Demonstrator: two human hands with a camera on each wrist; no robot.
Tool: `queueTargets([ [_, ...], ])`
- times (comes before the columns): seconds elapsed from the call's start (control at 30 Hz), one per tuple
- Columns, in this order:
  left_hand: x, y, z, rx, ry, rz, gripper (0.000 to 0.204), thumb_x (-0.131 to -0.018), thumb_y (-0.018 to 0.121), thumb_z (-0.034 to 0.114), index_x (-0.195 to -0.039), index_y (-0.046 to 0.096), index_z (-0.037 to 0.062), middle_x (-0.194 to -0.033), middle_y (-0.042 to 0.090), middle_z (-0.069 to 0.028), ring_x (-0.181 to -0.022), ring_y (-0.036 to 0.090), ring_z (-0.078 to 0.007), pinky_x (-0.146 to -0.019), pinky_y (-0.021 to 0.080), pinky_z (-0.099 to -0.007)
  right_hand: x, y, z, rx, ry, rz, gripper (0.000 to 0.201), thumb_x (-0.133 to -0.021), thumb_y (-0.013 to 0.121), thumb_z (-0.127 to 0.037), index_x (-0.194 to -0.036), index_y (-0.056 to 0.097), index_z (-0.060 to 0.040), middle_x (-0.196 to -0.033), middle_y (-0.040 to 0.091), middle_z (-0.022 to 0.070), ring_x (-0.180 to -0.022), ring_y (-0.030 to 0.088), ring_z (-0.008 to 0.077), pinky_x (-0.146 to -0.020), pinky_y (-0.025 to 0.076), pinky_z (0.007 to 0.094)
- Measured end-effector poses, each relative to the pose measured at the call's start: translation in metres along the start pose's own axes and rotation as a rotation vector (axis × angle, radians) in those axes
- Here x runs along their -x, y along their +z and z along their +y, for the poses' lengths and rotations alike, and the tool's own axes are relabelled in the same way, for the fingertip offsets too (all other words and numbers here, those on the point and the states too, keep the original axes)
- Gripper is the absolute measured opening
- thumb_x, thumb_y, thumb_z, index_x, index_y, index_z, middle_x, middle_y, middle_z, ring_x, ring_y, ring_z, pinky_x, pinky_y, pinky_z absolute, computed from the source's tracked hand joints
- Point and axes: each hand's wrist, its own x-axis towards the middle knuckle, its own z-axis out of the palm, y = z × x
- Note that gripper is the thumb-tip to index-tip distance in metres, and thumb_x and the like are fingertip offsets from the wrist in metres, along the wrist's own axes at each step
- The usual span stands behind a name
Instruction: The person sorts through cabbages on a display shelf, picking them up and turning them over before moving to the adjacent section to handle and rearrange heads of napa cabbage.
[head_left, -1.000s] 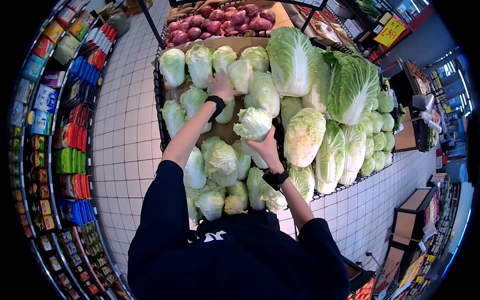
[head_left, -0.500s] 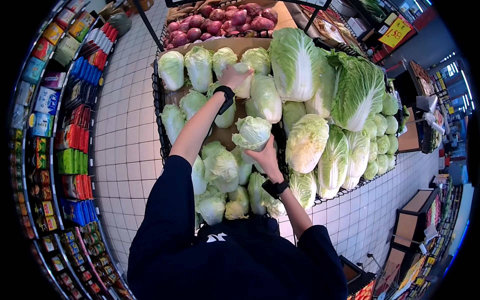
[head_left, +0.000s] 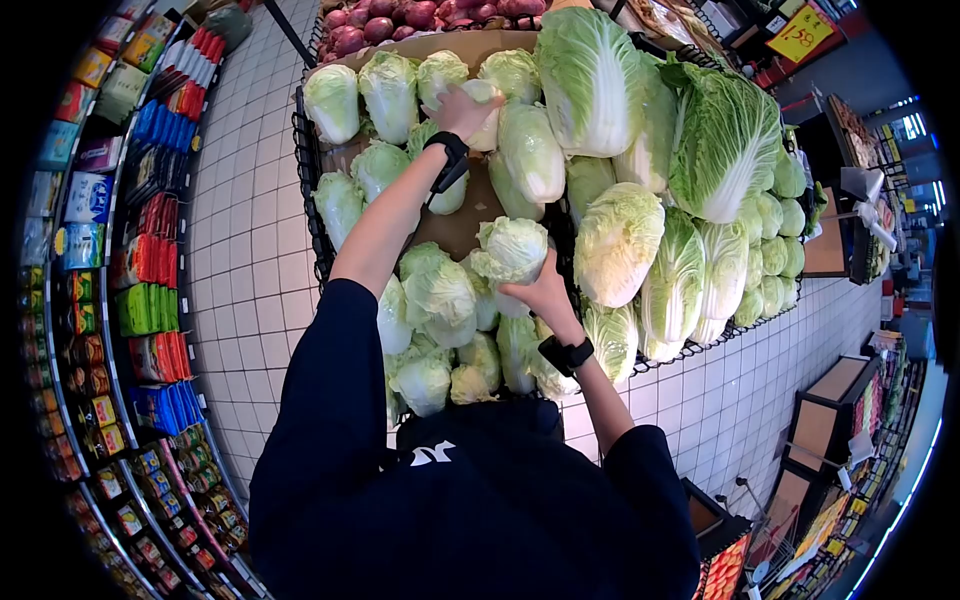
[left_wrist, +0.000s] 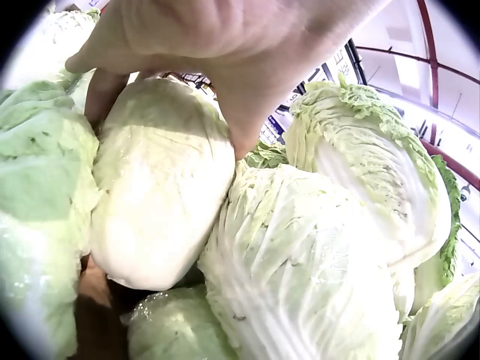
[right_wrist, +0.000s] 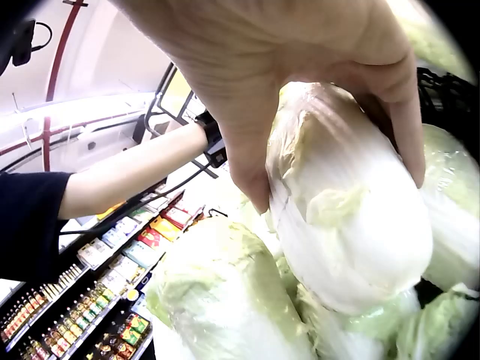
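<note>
My left hand (head_left: 462, 112) reaches to the back rows and grips a pale napa cabbage (left_wrist: 161, 195). In the left wrist view, thumb and fingers straddle its upper end, while its white base points toward the camera. Nearer my body, my right hand (head_left: 545, 295) holds a second napa cabbage (head_left: 512, 248) over the middle of the bin. The right wrist view shows the thumb on one side of that cabbage (right_wrist: 349, 202) and fingers on the other. More wrapped cabbages (head_left: 435, 298) lie close below it.
Bigger napa cabbages (head_left: 620, 245) fill the bin's right side, with round green cabbages (head_left: 770, 255) beyond. Red onions (head_left: 400, 18) lie behind. Black mesh edging (head_left: 312, 200) borders the bin. Packaged-goods shelves (head_left: 150, 310) stand left across the tiled aisle (head_left: 240, 240).
My left hand has moved right from beside the back cabbage onto it. The right hand keeps its cabbage, which has turned slightly. The head view has shifted, so the bin sits higher in it.
</note>
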Motion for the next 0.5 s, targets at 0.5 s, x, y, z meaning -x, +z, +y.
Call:
queueTargets([
  [0.5, 0.036, 0.002, -0.001, 0.174, 0.066, 0.428, 0.095, -0.060, 0.078, 0.060, -0.119, 0.044, -0.0067, -0.114, 0.052, -0.0258, -0.113, 0.046, -0.0377, -0.102, 0.032, -0.0449, 0.008, 0.013, 0.029, -0.034, -0.024, -0.044, 0.095, -0.062, 0.086, -0.031, -0.127, 0.026, 0.0026, -0.116, 0.057, 0.0298, -0.108, 0.058, 0.0420, -0.090, 0.048, 0.0431],
])
